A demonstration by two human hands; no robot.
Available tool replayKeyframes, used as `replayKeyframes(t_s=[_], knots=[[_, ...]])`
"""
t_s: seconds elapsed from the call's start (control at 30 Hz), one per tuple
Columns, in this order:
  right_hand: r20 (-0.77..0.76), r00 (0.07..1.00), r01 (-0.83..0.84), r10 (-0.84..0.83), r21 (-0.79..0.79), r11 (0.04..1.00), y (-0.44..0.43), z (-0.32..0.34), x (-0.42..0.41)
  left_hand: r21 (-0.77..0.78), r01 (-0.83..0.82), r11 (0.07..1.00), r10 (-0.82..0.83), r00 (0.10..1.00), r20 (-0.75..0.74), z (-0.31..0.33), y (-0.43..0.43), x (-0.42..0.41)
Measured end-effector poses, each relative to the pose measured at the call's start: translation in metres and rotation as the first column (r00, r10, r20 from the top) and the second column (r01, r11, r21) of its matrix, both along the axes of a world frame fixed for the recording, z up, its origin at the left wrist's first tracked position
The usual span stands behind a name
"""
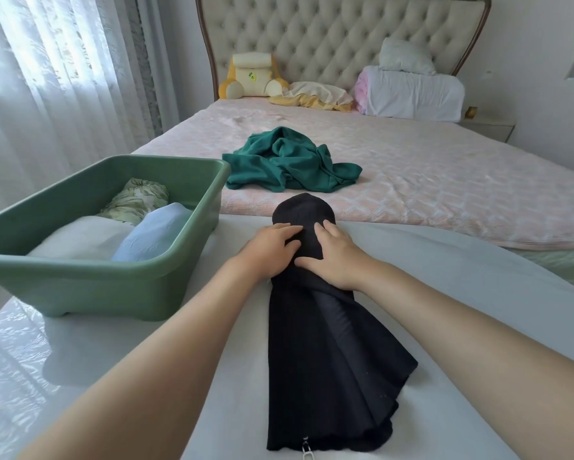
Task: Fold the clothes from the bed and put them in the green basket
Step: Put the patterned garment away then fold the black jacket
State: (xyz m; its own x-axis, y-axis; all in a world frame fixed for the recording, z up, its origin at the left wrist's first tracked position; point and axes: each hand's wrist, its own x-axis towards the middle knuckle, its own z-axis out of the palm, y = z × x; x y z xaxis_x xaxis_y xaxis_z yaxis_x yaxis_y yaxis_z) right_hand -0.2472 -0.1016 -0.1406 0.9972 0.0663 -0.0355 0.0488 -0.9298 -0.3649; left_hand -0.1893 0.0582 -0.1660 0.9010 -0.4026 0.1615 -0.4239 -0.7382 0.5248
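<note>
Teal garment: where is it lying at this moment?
In the head view the teal garment lies crumpled mid-frame on the pink bedspread, just beyond the black garment and to the right of the green basket.

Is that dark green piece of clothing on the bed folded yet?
Not folded. The green garment lies in a crumpled, creased heap on the pink bedspread, outside the green basket.

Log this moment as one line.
step: folding black garment | left hand: presses it | right hand: presses it | basket: three folded items | bed: green garment unfolded
</note>
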Motion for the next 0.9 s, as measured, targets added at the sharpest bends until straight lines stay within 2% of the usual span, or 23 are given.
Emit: replayKeyframes(t_s=[0.2, 0.33, 0.4, 0.5, 0.67, 0.73, 0.8, 0.83, 0.87, 0.9], knots=[[-0.017, 1.000, 0.017, -0.015, 0.102, 0.995, -0.023, 0.012, -0.062, 0.216, 0.009, 0.976, -0.047, 0.984, 0.171, 0.019, -0.005, -0.039], [-0.089, 0.995, 0.052, -0.041, 0.123, 0.991, -0.031, 0.016, -0.096, 0.244, 0.017, 0.970, -0.094, 0.946, 0.309, 0.029, -0.005, -0.081], [-0.172, 0.984, 0.069, -0.042, 0.157, 0.985, -0.031, 0.017, -0.108, 0.230, 0.050, 0.972, -0.120, 0.946, 0.301, 0.033, -0.005, -0.105], [-0.238, 0.970, 0.103, -0.053, 0.204, 0.974, -0.032, 0.016, -0.120, 0.243, 0.161, 0.957, -0.203, 0.966, 0.159, 0.036, -0.001, -0.137], [-0.189, 0.981, 0.079, -0.036, 0.230, 0.970, -0.027, 0.027, -0.131, 0.338, 0.337, 0.879, -0.278, 0.937, -0.211, 0.028, 0.011, -0.167], [-0.179, 0.984, 0.068, -0.013, 0.305, 0.950, -0.023, 0.031, -0.132, 0.305, 0.345, 0.888, -0.273, 0.928, -0.255, 0.030, 0.013, -0.168], [-0.167, 0.986, 0.053, 0.019, 0.420, 0.906, -0.017, 0.032, -0.134, 0.182, 0.224, 0.957, -0.169, 0.947, -0.273, 0.037, 0.012, -0.167], [-0.164, 0.985, 0.031, 0.055, 0.480, 0.877, -0.013, 0.032, -0.135, 0.057, 0.103, 0.993, -0.079, 0.943, -0.323, 0.042, 0.013, -0.166], [-0.165, 0.981, 0.001, 0.103, 0.536, 0.844, -0.007, 0.032, -0.138, -0.098, -0.036, 0.995, -0.008, 0.909, -0.417, 0.047, 0.014, -0.167], [-0.177, 0.971, -0.032, 0.163, 0.576, 0.817, -0.002, 0.032, -0.140, -0.239, -0.170, 0.956, 0.017, 0.846, -0.533, 0.053, 0.017, -0.167]])
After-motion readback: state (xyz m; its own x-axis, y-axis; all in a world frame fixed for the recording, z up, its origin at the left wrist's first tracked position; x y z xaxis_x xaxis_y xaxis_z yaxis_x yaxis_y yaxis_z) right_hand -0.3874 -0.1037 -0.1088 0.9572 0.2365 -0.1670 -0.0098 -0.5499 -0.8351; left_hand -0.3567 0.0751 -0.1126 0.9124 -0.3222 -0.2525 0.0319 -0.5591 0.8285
